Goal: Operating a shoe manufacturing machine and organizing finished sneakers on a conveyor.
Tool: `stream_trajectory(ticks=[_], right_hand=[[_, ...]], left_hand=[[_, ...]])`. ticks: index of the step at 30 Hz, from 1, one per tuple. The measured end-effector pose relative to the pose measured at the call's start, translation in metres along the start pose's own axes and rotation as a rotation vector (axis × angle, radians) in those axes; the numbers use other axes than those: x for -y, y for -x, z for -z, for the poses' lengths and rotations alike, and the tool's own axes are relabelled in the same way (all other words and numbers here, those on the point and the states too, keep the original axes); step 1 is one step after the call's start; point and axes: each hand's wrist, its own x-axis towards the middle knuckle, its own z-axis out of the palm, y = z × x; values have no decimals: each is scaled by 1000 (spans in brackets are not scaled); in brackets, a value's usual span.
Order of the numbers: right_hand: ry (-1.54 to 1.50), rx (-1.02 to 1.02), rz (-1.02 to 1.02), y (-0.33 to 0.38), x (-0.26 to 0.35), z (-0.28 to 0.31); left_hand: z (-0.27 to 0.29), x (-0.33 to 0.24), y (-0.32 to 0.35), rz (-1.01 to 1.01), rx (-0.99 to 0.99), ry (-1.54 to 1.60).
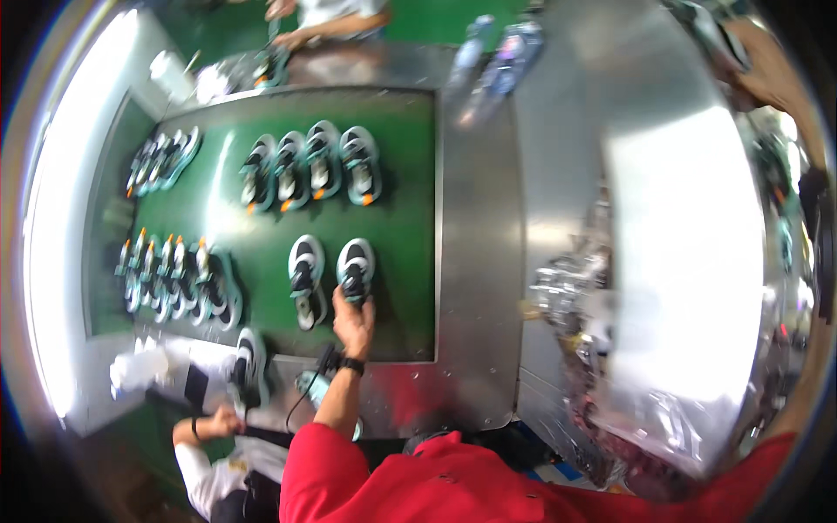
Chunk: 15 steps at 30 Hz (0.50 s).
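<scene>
My left hand point(353, 324) reaches over the green belt and is closed on the heel end of a black, white and grey sneaker point(356, 261), its toe pointing away from me. Just left of it, a matching sneaker point(305, 275) lies parallel on the belt. My right arm stretches far out along the right rim. There my right hand point(769, 65) is closed around another sneaker point(719, 37), partly cut off and blurred at the picture's edge. Farther up the belt, a row of similar sneakers point(321, 161) with orange tabs faces away.
More sneakers point(179, 275) crowd the belt's left side. A metal ledge point(475, 261) borders the green belt point(401, 218). Clear plastic wrapping point(567, 292) sits by the bright white panel point(689, 253). Co-workers' hands point(228, 420) show at lower left and the far end.
</scene>
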Motion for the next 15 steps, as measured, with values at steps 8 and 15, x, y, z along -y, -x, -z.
stream_trajectory(ticks=[8,15], right_hand=[[-543,-540,-137,168,9,-57],[-1147,-838,-461,426,18,-91]], left_hand=[[-2,36,2,-365,-69,-23],[69,-196,192,-329,1014,652]])
